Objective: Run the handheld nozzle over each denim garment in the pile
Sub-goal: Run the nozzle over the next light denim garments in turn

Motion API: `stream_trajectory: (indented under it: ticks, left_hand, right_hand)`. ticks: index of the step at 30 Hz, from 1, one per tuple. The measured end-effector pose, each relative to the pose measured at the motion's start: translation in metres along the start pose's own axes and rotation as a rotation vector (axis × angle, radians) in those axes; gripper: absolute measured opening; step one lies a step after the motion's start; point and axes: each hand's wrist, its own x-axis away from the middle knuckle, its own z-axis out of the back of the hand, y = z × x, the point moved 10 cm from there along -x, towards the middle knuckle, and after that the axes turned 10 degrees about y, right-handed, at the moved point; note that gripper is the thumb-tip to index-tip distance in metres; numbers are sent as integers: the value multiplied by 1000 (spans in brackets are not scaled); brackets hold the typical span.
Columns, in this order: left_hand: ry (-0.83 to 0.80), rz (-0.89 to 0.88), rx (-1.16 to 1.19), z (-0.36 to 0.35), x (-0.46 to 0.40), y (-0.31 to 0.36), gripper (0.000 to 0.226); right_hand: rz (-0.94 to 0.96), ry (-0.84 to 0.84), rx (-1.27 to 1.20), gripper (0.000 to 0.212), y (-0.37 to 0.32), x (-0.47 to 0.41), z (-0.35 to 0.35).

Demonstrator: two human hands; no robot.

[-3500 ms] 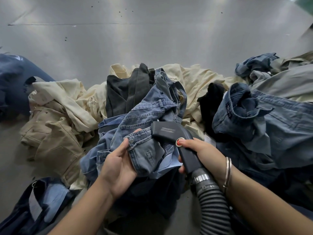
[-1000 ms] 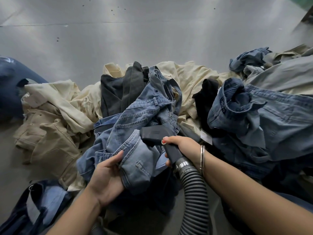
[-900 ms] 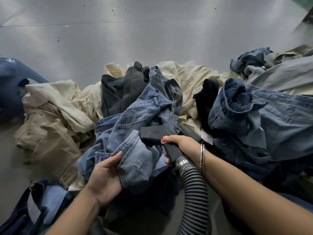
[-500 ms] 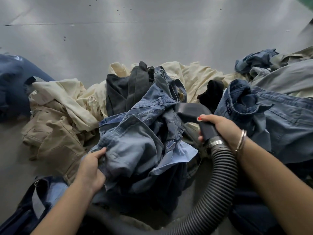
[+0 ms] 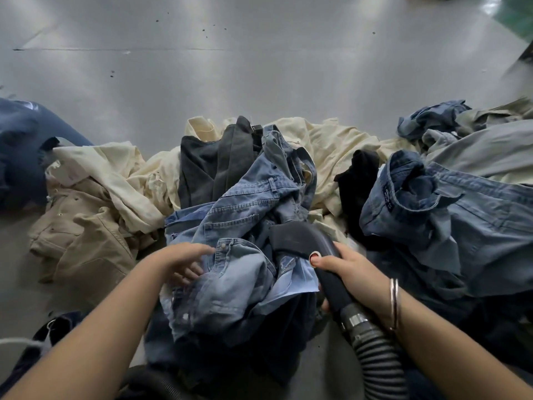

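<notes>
The right hand (image 5: 354, 272) holds the nozzle (image 5: 300, 241) on the soft, floppy jeans (image 5: 236, 272) in the middle of the pile, and the left hand (image 5: 181, 261), fingers loose, should pinch the thick waistband.

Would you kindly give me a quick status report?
Right hand grips nozzle, head on light denim garment. Left hand rests on it. Nothing blocking.
</notes>
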Motion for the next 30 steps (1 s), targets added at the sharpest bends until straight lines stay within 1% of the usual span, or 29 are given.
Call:
stream_trajectory:
  ticks: [2,5,7,8,11,12,13,14,15,16,17,19,22,25,27,28,30]
  left_hand:
    - [-12,-6,-38,-12,-7,4,60]
    - [29,-38,-60,-25,-17,3,80]
    - [-27,32,-51,-32,-17,-7,94]
    - [-56,55,-65,-34,-14,-12,98]
    - [-79,28,-225,-39,0,-17,98]
    - [-75,8,-219,-41,4,-16,94]
    - [-78,-25,-156,-44,10,-11,81]
    - [-80,-77,-13,-47,13,-3,58]
    - [-89,-120,185,-47,20,7,30]
    - [-107,-142,396,-46,26,15,8]
    - [-136,-153,581,-44,33,21,9]
    - [-245,-145,812,-47,54,32,19]
    - [-357,-107,995,-53,89,46,30]
    - [-379,-50,1157,-56,114,43,26]
    - [-413,1,1228,-58,127,39,41]
    - [-412,-6,1251,-58,130,37,47]
    - [-409,-26,1269,-57,134,36,55]
  right_hand:
    - [7,-1,2,10,-2,2,1]
    - [32,-12,21,17,-8,7,2]
    - [60,-26,17,21,-14,11,1]
    - [71,-29,17,21,-16,13,1]
    - [87,-38,24,24,-20,20,-1]
    - [89,-43,31,24,-21,23,-2]
    - [94,-48,42,24,-22,25,-3]
    - [99,-51,55,24,-22,27,-3]
    - [109,-54,65,24,-22,29,-2]
    - [118,-55,69,25,-22,31,-1]
    - [129,-58,66,27,-22,33,1]
    - [145,-69,46,29,-25,38,1]
    - [167,-89,5,29,-31,48,0]
    - [184,-120,-8,31,-34,59,-4]
    - [187,-171,-6,29,-30,69,-10]
    - [180,-199,-3,28,-27,74,-14]
    - [149,-249,15,34,-18,82,-23]
